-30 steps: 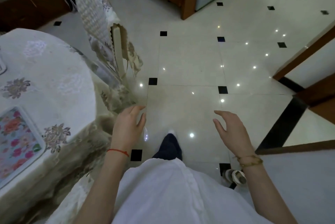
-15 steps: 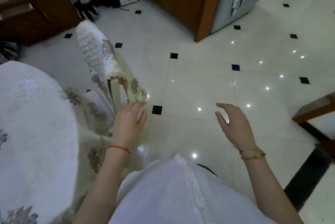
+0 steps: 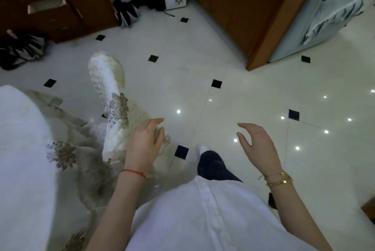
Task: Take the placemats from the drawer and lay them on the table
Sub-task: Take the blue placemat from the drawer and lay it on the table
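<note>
My left hand (image 3: 145, 142) hangs in front of me with relaxed fingers and holds nothing, just right of a covered chair. My right hand (image 3: 257, 142) is also empty, fingers loosely spread above the floor. The table (image 3: 22, 149) with its white flowered cloth fills the lower left. A brown wooden cabinet with an open drawer (image 3: 47, 6) stands at the top left against the wall. No placemat is in view.
A chair in a white flowered cover (image 3: 110, 96) stands between the table and me. A wooden partition (image 3: 249, 11) and a light blue covered appliance (image 3: 324, 17) stand at the top right. Dark bags (image 3: 20, 47) lie by the cabinet. White tiled floor lies ahead.
The view has swung up and to the left: the flowered placemat on the table has left the frame and the cabinet with the open drawer has come into view. Both hands stay empty.
</note>
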